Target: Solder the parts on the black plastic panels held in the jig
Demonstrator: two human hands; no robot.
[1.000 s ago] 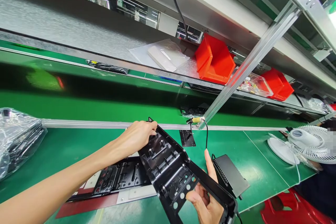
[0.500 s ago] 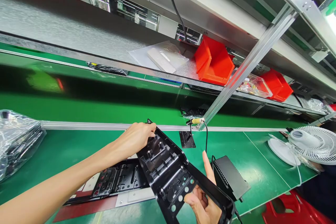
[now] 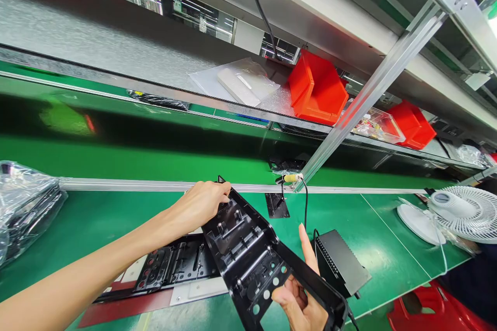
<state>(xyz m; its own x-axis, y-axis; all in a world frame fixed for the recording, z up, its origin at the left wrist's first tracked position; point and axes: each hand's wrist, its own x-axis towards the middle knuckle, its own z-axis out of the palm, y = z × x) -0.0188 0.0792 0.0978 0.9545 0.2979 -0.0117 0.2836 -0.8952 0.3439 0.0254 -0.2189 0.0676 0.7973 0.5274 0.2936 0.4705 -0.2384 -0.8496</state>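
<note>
Both my hands hold a long black plastic housing, tilted above the green bench. My left hand grips its upper end, fingers closed over the edge. At the lower end, my right hand reaches around the side wall; its thumb shows through a rectangular opening and its index finger stretches up along the outside. Round holes and ribs line the housing's inside. Behind and left of it, a second black plastic housing lies on the bench, over a pale metal strip and a dark red strip.
Right of my hands stands a black box with a cable. Farther right are a white fan and a red stool. Plastic-wrapped black parts lie at the left. A shelf above carries red bins; a metal post slants down to the bench.
Almost nothing differs. Both hands keep their hold on the black housing in the same position; the view has shifted very slightly.
</note>
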